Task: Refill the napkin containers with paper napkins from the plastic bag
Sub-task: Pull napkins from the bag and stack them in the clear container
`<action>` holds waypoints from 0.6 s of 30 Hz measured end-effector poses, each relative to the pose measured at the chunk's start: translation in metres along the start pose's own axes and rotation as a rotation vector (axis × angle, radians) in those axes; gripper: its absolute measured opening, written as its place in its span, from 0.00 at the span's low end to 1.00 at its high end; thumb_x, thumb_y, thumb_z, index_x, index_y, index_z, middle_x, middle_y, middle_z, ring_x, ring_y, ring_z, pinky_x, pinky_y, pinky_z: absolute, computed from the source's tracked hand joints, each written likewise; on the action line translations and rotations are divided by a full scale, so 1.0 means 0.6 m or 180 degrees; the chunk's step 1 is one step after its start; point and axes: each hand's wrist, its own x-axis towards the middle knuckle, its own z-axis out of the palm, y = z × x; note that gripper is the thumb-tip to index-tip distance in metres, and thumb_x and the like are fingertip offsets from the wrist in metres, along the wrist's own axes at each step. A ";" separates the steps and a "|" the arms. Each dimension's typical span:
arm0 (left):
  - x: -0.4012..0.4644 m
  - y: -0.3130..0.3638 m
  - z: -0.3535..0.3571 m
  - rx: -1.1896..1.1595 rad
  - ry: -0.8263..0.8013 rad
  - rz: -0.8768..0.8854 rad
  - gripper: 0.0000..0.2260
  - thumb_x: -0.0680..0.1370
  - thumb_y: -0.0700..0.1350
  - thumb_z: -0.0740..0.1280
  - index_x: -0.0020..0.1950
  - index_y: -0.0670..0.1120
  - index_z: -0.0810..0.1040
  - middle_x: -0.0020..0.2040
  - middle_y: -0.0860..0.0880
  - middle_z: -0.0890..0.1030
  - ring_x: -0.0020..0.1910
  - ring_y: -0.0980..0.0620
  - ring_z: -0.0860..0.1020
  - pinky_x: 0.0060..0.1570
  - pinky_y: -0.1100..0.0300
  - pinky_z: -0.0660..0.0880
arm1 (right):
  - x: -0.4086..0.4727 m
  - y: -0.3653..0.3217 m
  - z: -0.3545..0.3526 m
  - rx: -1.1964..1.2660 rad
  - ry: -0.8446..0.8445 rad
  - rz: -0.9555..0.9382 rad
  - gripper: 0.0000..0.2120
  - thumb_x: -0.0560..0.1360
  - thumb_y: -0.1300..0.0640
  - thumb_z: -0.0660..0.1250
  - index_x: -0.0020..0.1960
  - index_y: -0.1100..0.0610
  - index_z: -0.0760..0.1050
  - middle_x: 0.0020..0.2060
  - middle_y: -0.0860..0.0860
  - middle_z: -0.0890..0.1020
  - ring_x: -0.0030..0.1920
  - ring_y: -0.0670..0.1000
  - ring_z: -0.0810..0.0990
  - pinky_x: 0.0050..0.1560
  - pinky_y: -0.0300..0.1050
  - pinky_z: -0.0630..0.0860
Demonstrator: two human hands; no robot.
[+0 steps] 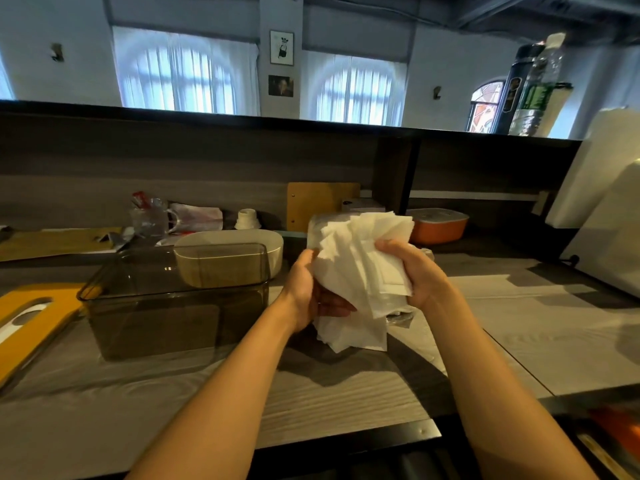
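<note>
A loose stack of white paper napkins (360,271) is held upright above the counter between both hands. My left hand (308,292) cups it from the left with fingers curled under the sheets. My right hand (408,268) grips its right side, thumb over the front. Left of the hands stands a smoky transparent napkin container (173,306), open on top, with nothing visible inside. Behind it sits a white oval container (242,244). The plastic bag (313,226) with more napkins lies just behind the held stack, mostly hidden.
A yellow lid with a slot (31,323) lies at the left edge. Against the back wall are a glass mug (152,220), a wooden board (318,202) and an orange dish (438,225). A large white appliance (602,202) stands at the right.
</note>
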 end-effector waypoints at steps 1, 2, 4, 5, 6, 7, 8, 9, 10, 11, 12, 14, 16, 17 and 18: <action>0.002 0.000 -0.001 0.0073 -0.0026 -0.0004 0.25 0.82 0.65 0.50 0.66 0.52 0.74 0.54 0.40 0.82 0.47 0.41 0.82 0.36 0.47 0.82 | 0.005 0.002 0.002 -0.0153 0.0031 0.0137 0.27 0.61 0.53 0.76 0.59 0.54 0.75 0.45 0.56 0.84 0.47 0.58 0.83 0.55 0.59 0.79; 0.005 0.000 -0.002 0.0131 -0.0066 -0.0012 0.27 0.80 0.68 0.48 0.66 0.54 0.75 0.54 0.40 0.83 0.48 0.41 0.83 0.38 0.46 0.82 | 0.008 0.004 0.004 -0.0270 0.0031 0.0262 0.31 0.59 0.52 0.79 0.60 0.55 0.75 0.47 0.57 0.84 0.49 0.59 0.83 0.58 0.60 0.78; 0.010 0.001 -0.004 0.0222 -0.0110 0.0012 0.31 0.79 0.71 0.45 0.65 0.55 0.77 0.55 0.41 0.84 0.50 0.41 0.83 0.41 0.44 0.82 | 0.012 0.009 0.006 -0.0446 0.0004 0.0477 0.37 0.56 0.50 0.81 0.62 0.56 0.74 0.49 0.58 0.84 0.51 0.59 0.82 0.60 0.61 0.77; 0.011 0.001 -0.005 0.0252 -0.0117 0.0024 0.33 0.78 0.72 0.44 0.65 0.54 0.77 0.54 0.41 0.84 0.51 0.41 0.83 0.42 0.43 0.82 | 0.011 0.011 0.008 -0.0494 -0.0003 0.0502 0.37 0.56 0.49 0.80 0.62 0.56 0.74 0.50 0.58 0.83 0.50 0.59 0.83 0.58 0.59 0.78; 0.011 0.000 -0.004 0.0254 -0.0123 0.0034 0.35 0.78 0.72 0.43 0.63 0.53 0.78 0.52 0.41 0.85 0.49 0.42 0.83 0.43 0.44 0.82 | 0.012 0.013 0.009 -0.0488 0.0006 0.0494 0.36 0.57 0.49 0.79 0.62 0.57 0.74 0.50 0.58 0.83 0.49 0.58 0.83 0.55 0.58 0.79; 0.010 0.000 -0.003 0.0263 -0.0101 0.0056 0.37 0.77 0.73 0.42 0.60 0.51 0.80 0.48 0.41 0.85 0.45 0.43 0.84 0.41 0.46 0.82 | 0.013 0.014 0.010 -0.0480 0.0042 0.0470 0.36 0.57 0.49 0.78 0.63 0.57 0.74 0.50 0.58 0.83 0.48 0.58 0.83 0.52 0.56 0.80; 0.007 -0.001 -0.002 0.0251 -0.0057 0.0097 0.38 0.77 0.73 0.42 0.56 0.48 0.81 0.42 0.42 0.85 0.39 0.45 0.83 0.37 0.51 0.81 | 0.015 0.015 0.011 -0.0441 0.0083 0.0426 0.37 0.57 0.49 0.78 0.63 0.57 0.74 0.51 0.58 0.83 0.48 0.58 0.83 0.50 0.55 0.81; 0.007 -0.003 -0.002 0.0243 -0.0005 0.0170 0.39 0.77 0.73 0.42 0.52 0.47 0.82 0.38 0.43 0.84 0.36 0.47 0.82 0.33 0.55 0.79 | 0.019 0.018 0.011 -0.0332 0.0125 0.0371 0.37 0.57 0.49 0.79 0.64 0.57 0.73 0.51 0.58 0.83 0.48 0.58 0.84 0.47 0.54 0.81; 0.006 -0.005 -0.002 0.0222 0.0048 0.0265 0.39 0.77 0.73 0.42 0.50 0.46 0.82 0.37 0.44 0.84 0.36 0.48 0.82 0.32 0.57 0.77 | 0.020 0.019 0.013 -0.0208 0.0176 0.0316 0.37 0.58 0.50 0.78 0.65 0.56 0.73 0.51 0.58 0.83 0.48 0.58 0.84 0.45 0.54 0.81; 0.008 -0.008 -0.002 0.0281 0.0105 0.0387 0.39 0.76 0.74 0.44 0.52 0.46 0.82 0.40 0.45 0.85 0.39 0.48 0.83 0.35 0.57 0.77 | 0.021 0.021 0.018 -0.0065 0.0218 0.0279 0.34 0.60 0.50 0.77 0.64 0.55 0.73 0.51 0.57 0.83 0.48 0.57 0.84 0.44 0.54 0.81; 0.009 -0.011 -0.001 0.0367 0.0145 0.0533 0.39 0.75 0.74 0.46 0.56 0.47 0.82 0.46 0.44 0.85 0.45 0.47 0.83 0.40 0.55 0.78 | 0.023 0.024 0.022 0.0076 0.0290 0.0252 0.31 0.63 0.50 0.76 0.64 0.54 0.73 0.51 0.57 0.83 0.49 0.57 0.83 0.46 0.54 0.81; 0.009 -0.015 0.001 0.0633 0.0159 0.0815 0.37 0.71 0.75 0.51 0.62 0.50 0.79 0.54 0.46 0.84 0.53 0.48 0.81 0.47 0.53 0.77 | 0.029 0.035 0.032 0.0324 0.0456 0.0159 0.29 0.66 0.49 0.77 0.64 0.52 0.72 0.54 0.57 0.82 0.53 0.58 0.82 0.51 0.58 0.80; 0.010 -0.017 0.003 0.0815 0.0022 0.0924 0.34 0.71 0.75 0.58 0.66 0.53 0.75 0.57 0.48 0.82 0.55 0.48 0.80 0.53 0.51 0.78 | 0.036 0.046 0.046 0.0495 0.0519 -0.0075 0.39 0.59 0.45 0.82 0.66 0.50 0.71 0.57 0.57 0.82 0.56 0.59 0.82 0.54 0.61 0.80; 0.007 -0.019 0.005 0.0899 -0.0070 0.0915 0.35 0.70 0.74 0.62 0.69 0.53 0.72 0.59 0.48 0.81 0.56 0.47 0.80 0.57 0.49 0.77 | 0.042 0.052 0.052 0.0432 0.0609 -0.0200 0.42 0.57 0.41 0.82 0.66 0.49 0.71 0.58 0.56 0.81 0.56 0.59 0.82 0.55 0.63 0.79; 0.005 -0.020 0.007 0.1010 -0.0158 0.0875 0.37 0.69 0.73 0.65 0.70 0.53 0.69 0.60 0.48 0.79 0.58 0.47 0.79 0.59 0.47 0.77 | 0.041 0.055 0.060 0.0215 0.0669 -0.0315 0.39 0.60 0.38 0.79 0.66 0.49 0.70 0.59 0.56 0.80 0.57 0.58 0.81 0.57 0.63 0.78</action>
